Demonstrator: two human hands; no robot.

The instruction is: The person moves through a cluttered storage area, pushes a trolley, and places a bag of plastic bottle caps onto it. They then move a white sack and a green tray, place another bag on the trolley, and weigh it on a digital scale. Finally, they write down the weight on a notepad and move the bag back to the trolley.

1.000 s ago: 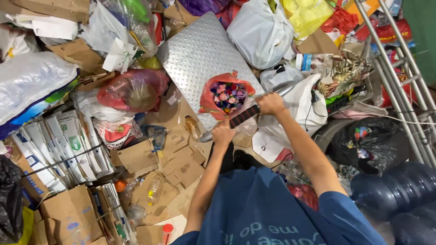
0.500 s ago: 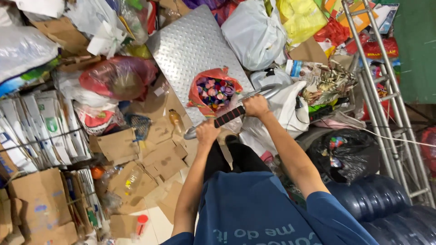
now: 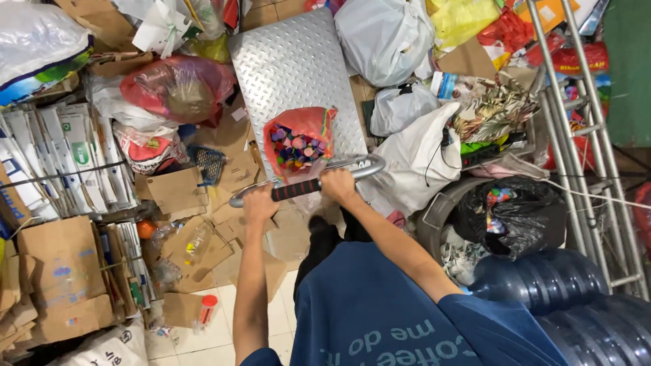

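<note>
both hands on the handle (image 3: 306, 181) of a metal platform cart (image 3: 298, 74): left hand (image 3: 260, 204) wrapped round the bare steel near the left bend, fingers closed on the bar; right hand (image 3: 338, 184) clamped at the right end of the black-and-red grip, fingers curled over it. cart deck with its diamond-plate surface stretching away from the body toward the top of the view, mostly bare. red bag of coloured caps (image 3: 300, 141) standing open on the near end of the deck, just beyond the handle, touching or almost touching it.

judged from the layout: bag already loaded, cart gripped and ready for pushing or steering; hemmed in by clutter on every side, so any clear run not yet reached. flattened cardboard (image 3: 180, 192) and bundled paper stacks (image 3: 71, 159) crowding the left, a pink bag (image 3: 178, 87) beside the deck's left edge, white sacks (image 3: 415, 157) pressing on the right, blue water jugs (image 3: 549, 298) and a black bag (image 3: 519, 213) near the right elbow.

against half a second ago: same two-handed grip, bag in the same spot on the deck; cart and hands now sitting a little higher and more central in the view, with more tiled floor (image 3: 224, 298) showing near the feet.
</note>
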